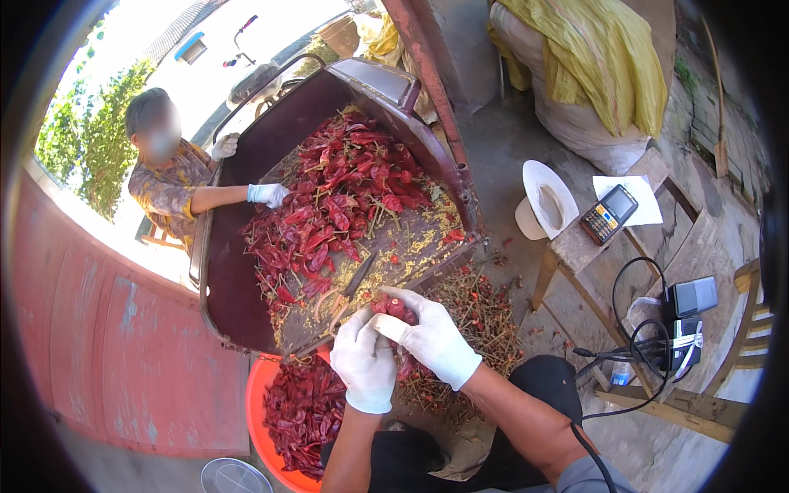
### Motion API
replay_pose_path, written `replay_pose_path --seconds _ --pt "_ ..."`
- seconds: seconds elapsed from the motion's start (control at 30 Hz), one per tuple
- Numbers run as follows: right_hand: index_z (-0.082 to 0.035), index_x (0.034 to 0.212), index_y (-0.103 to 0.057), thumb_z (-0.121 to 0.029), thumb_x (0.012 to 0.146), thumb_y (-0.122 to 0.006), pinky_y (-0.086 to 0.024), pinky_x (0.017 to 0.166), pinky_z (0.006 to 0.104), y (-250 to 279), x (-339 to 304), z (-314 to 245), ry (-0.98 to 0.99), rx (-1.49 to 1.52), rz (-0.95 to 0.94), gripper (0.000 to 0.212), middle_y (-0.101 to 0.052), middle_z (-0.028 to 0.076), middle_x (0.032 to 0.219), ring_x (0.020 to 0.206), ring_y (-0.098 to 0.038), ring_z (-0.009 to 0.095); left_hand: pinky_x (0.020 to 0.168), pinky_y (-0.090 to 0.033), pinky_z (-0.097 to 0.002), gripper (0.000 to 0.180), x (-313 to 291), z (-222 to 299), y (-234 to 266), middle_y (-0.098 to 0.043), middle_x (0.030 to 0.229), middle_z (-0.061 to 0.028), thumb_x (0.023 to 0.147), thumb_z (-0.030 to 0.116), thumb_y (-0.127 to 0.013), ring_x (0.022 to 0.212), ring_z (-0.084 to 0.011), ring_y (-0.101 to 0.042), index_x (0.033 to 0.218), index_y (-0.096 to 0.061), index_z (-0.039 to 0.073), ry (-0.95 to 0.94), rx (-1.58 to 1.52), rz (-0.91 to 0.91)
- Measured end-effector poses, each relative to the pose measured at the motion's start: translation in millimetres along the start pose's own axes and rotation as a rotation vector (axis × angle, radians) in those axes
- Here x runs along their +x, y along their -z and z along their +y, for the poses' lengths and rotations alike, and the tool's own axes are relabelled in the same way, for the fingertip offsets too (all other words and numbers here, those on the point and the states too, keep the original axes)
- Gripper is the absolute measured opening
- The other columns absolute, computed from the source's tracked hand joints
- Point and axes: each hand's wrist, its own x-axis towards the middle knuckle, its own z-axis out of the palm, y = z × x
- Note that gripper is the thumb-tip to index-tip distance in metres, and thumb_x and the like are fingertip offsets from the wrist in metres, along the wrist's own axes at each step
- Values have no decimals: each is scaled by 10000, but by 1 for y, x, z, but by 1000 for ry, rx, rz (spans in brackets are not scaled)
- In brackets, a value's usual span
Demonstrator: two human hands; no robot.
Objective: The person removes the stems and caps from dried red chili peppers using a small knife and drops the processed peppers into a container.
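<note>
Both my hands wear white gloves and meet over the front edge of a dark metal cart bed [234, 246]. Between them is a dried red chili pepper [395, 307]. My right hand [431, 333] has thumb and fingers pinched on it, and my left hand [364, 361] closes on it from the other side. A heap of dried red chilies [337, 197] lies in the cart, with yellow seeds and stems strewn around it. Just beyond my hands rests a dark, narrow blade-like tool [359, 275]. Below my left hand stands an orange-red basin [256, 403] holding more chilies.
Across the cart a person [177, 177] in white gloves reaches into the heap. Chili stems [472, 329] litter the ground at right. A wooden bench [575, 246] there bears a handheld keypad device [609, 215] and a white hat [546, 200]. A black cable [633, 353] runs toward my arm.
</note>
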Motion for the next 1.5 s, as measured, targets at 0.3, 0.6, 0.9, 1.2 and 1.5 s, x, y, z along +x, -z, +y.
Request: replay_pose_path --seconds 0.3,0.6,0.9,1.2,1.5 --pt "-9 1177 -661 -285 870 -705 -542 781 354 -2 -9 -2 130 -503 73 416 -722 166 921 828 -698 247 838 -518 -334 192 -7 -22 42 -681 1076 -99 833 24 -689 950 -199 -646 1022 -706 -7 290 -695 -161" --pt "-79 1109 -665 -309 874 -636 -531 772 456 -15 -11 7 228 -697 -120 330 -695 202 906 867 -669 397 640 -465 -228 147 -2 -22 33 -664 836 -53 884 124 -721 708 -101 -594 898 -710 -22 462 -579 -110" --pt "-47 1048 -717 -264 868 -685 -544 763 380 -21 -17 -6 148 -352 -342 284 -700 191 860 775 -699 329 508 -330 -239 257 -20 -56 12 -578 729 -8 952 320 -656 554 -77 -401 905 -648 67 1075 -1725 -45" --pt "-161 1200 -698 -234 877 -677 -550 815 349 -25 -25 -12 136 -329 -424 331 -721 151 960 866 -713 271 788 -530 -294 270 4 -122 -19 -707 1054 -41 952 91 -619 915 -131 -648 1207 -672 19 934 -841 -177" --pt "-107 1146 -704 -248 868 -706 -550 753 343 -14 -16 -7 159 -452 -333 312 -720 147 894 781 -709 258 970 -480 -389 390 25 -223 -37 -681 1168 -53 821 199 -725 1073 -283 -618 1208 -686 164 515 345 -283"
